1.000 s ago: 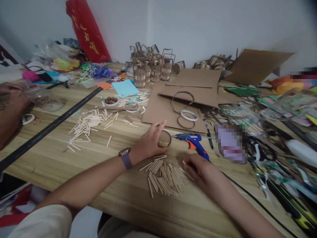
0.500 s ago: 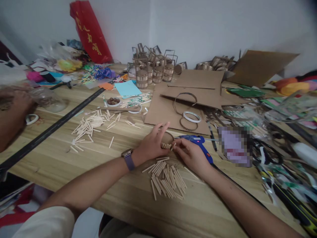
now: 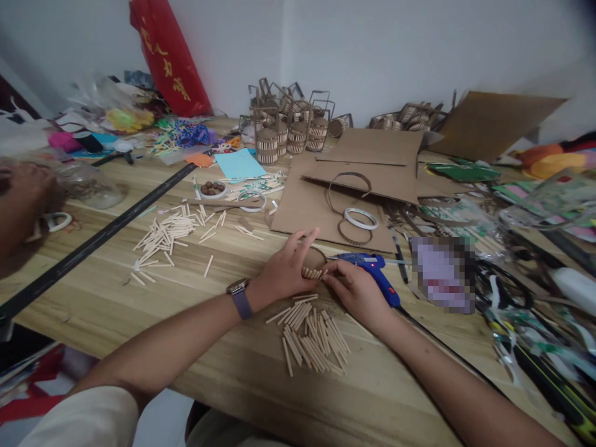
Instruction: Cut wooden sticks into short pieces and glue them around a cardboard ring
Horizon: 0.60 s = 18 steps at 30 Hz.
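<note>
My left hand (image 3: pixel 285 268) rests on a small round cardboard piece (image 3: pixel 313 264) edged with short wooden sticks, fingers curled around its left side and a watch on the wrist. My right hand (image 3: pixel 354 289) meets it from the right, fingertips pinched on a stick at the piece's rim. A loose heap of short wooden sticks (image 3: pixel 311 334) lies on the wooden table (image 3: pixel 223 366) just below both hands. A blue glue gun (image 3: pixel 372 270) lies right behind my right hand.
A second pile of sticks (image 3: pixel 165 236) lies to the left beside a long black ruler (image 3: pixel 93 245). Cardboard sheets (image 3: pixel 354 186) with rings, finished stick baskets (image 3: pixel 288 133), scissors (image 3: pixel 498 288) and craft clutter fill the back and right. Another person's hand (image 3: pixel 21 205) is at far left.
My right hand picked a stick from near the pile and brought it up to the round piece, where it now presses at the rim. My left hand stayed on the piece.
</note>
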Each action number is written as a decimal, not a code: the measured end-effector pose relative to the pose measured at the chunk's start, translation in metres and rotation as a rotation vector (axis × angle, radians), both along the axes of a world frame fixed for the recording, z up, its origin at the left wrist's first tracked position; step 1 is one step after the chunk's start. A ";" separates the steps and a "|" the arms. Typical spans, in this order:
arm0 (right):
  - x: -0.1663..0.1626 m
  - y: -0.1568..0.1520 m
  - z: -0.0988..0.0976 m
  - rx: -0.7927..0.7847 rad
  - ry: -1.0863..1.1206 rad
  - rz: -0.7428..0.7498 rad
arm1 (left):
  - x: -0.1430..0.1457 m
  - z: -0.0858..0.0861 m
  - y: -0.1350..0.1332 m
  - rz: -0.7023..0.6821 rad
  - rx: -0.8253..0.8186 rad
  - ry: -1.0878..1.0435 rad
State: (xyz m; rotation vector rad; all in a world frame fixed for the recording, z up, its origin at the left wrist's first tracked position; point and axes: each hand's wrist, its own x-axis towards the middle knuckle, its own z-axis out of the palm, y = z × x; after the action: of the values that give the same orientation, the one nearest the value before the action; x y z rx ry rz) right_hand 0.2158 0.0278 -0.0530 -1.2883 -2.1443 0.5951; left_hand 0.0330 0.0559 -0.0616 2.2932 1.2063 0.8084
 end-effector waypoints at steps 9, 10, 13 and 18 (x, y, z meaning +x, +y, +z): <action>0.000 0.002 -0.003 0.030 -0.003 0.015 | 0.000 -0.003 0.001 -0.012 0.032 0.014; 0.000 0.003 -0.003 0.032 -0.006 0.015 | -0.001 -0.003 0.001 -0.014 0.034 0.011; 0.000 0.003 -0.004 0.040 -0.010 0.017 | -0.001 -0.005 0.001 -0.017 0.043 0.005; 0.000 0.004 -0.007 0.046 -0.012 0.014 | 0.000 -0.003 0.001 -0.017 0.033 -0.004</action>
State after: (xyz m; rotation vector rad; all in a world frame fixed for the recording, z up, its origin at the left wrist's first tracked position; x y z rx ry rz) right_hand 0.2155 0.0318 -0.0596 -1.2560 -2.1657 0.5415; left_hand 0.0326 0.0569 -0.0643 2.3241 1.1781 0.8331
